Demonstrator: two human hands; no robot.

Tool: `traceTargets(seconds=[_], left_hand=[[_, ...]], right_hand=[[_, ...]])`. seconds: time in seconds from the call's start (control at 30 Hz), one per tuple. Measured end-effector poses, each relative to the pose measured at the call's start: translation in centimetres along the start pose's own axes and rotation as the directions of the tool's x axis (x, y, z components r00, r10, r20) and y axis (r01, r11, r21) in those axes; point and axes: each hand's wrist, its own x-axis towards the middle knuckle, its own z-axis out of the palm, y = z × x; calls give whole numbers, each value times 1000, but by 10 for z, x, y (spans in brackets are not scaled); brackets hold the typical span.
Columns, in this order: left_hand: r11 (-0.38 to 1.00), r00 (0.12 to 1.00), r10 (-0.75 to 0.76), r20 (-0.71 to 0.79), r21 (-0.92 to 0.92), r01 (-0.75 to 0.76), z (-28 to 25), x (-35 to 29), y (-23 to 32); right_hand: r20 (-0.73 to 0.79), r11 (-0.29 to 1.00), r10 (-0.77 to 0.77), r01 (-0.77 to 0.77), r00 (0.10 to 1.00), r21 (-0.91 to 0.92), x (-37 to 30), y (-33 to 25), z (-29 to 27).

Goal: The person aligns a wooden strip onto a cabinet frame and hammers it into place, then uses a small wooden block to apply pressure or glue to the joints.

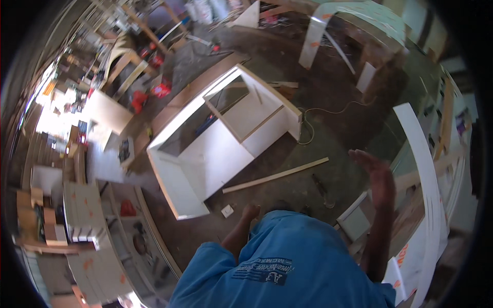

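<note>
My left hand (pixel 250 211) is low beside my blue shirt, its fingers looking curled; whatever they may hold is hidden. Close to it a small white square piece (pixel 227 211) lies on the floor. My right hand (pixel 379 177) is raised on the right, fingers stretched out and holding nothing. Ahead of me a white cabinet frame (pixel 221 154) with wood-coloured edges and inner dividers rests on the floor, its inside showing. A narrow wooden strip (pixel 277 175) lies between the cabinet and me. Nearer my right hand is a dark, slim tool (pixel 319 185), its kind unclear.
A long curved white strip (pixel 423 164) stands along the right, by stacked boards. A thin cable (pixel 334 109) runs behind the cabinet. Red tools (pixel 138 100) lie far left. An open-shelved cabinet (pixel 138 226) stands at left, and a bent panel (pixel 313 38) at the back.
</note>
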Motion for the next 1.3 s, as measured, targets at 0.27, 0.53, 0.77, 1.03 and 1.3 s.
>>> traceTargets(seconds=[0.27, 0.53, 0.77, 1.03, 1.3], left_hand=[[644, 861, -504, 61, -638, 422, 36, -74, 65], [509, 807, -589, 56, -750, 423, 91, -131, 79], [382, 811, -495, 313, -760, 526, 154, -190, 60], [390, 725, -670, 163, -753, 530, 223, -248, 19], [404, 689, -725, 20, -797, 448, 271, -277, 33]], right_hand=[[-126, 442, 685, -547, 718, -711, -179, 409, -116], [369, 310, 868, 219, 331, -925, -232, 444, -113], [385, 174, 788, 427, 480, -887, -147, 449, -150], [383, 99, 365, 373, 849, -922, -199, 456, -158], [216, 88, 680, 214, 701, -973, -288, 407, -99]])
